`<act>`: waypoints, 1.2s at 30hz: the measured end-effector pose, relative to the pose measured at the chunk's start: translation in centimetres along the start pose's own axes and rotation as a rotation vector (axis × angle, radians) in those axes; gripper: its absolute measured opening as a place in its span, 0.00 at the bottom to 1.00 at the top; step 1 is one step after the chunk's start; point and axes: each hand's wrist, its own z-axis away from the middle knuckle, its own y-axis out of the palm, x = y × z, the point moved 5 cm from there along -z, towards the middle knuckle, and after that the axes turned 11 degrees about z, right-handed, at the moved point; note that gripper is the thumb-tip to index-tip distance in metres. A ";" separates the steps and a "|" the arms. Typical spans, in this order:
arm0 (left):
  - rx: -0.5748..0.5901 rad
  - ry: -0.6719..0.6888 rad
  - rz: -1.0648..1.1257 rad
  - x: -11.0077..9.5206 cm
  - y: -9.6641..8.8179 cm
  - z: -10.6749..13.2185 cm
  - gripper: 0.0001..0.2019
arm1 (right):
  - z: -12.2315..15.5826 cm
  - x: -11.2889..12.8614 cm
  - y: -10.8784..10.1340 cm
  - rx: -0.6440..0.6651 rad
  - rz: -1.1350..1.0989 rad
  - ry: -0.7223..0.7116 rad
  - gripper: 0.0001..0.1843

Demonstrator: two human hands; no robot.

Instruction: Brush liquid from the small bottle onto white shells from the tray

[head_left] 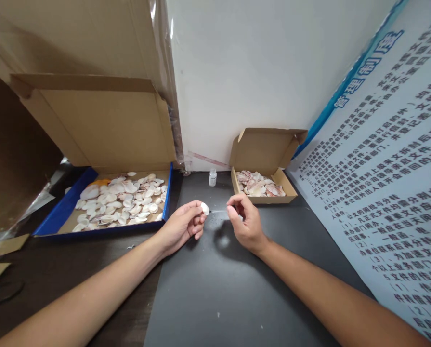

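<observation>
Left hand (182, 224) pinching a white shell (205, 208); right hand (247, 224), opposite, closed on a thin pale implement (219, 211), its dark tip beside the shell. Beyond both hands, a small bottle (213, 178) on the table (244, 308); left of the left hand, a blue-sided box (65, 206) of shells (126, 201).

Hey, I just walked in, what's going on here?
A person's left hand holds a white seashell; the right hand pinches a thin translucent stick, its dark tip at or near the shell. A small bottle stands beyond them, between a blue-sided box and a smaller brown box, both open and holding seashells.
</observation>
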 end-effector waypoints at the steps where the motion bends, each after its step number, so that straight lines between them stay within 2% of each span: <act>1: -0.003 0.000 0.000 0.0 0.0 0.0 0.07 | 0.0 0.0 0.0 0.004 -0.007 -0.003 0.03; 12: 0.006 -0.007 -0.007 0.2 0.0 0.0 0.09 | -0.1 0.1 -0.1 -0.018 0.064 -0.009 0.04; 22: 0.014 -0.004 0.001 0.2 0.2 -0.1 0.14 | -0.2 -0.1 0.0 -0.026 0.029 0.007 0.04; 36: 0.020 -0.008 0.056 0.0 0.2 0.1 0.09 | 0.0 -0.2 0.2 -0.016 0.039 0.020 0.05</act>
